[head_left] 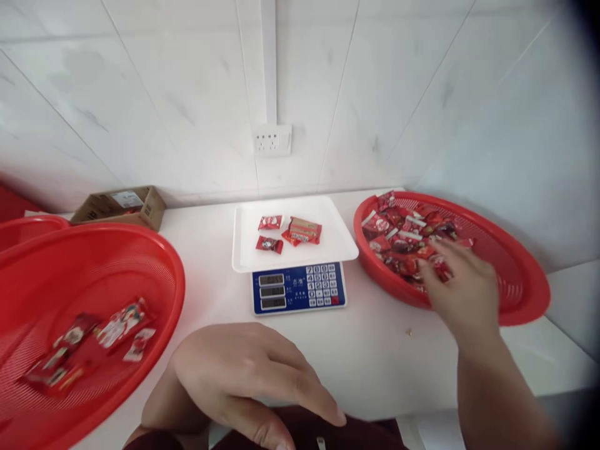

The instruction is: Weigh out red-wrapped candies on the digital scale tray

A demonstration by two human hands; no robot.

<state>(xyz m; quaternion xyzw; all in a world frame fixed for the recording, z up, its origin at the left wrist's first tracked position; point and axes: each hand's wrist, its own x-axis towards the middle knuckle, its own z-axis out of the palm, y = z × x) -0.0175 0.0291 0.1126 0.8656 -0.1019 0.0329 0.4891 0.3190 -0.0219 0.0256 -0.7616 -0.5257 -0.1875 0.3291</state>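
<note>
My right hand reaches into the red basket on the right, fingers spread over a heap of red wrapped candies; I cannot see anything held in it. At the table's near edge my left hand lies flat with its fingers stretched out and holds nothing. A blue scale with a white tray stands in the middle, bearing several wrapped candies.
A big red basket at the left holds several candy packets. Behind it sits another red basket and a cardboard box. A wall socket is on the tiled wall behind the scale.
</note>
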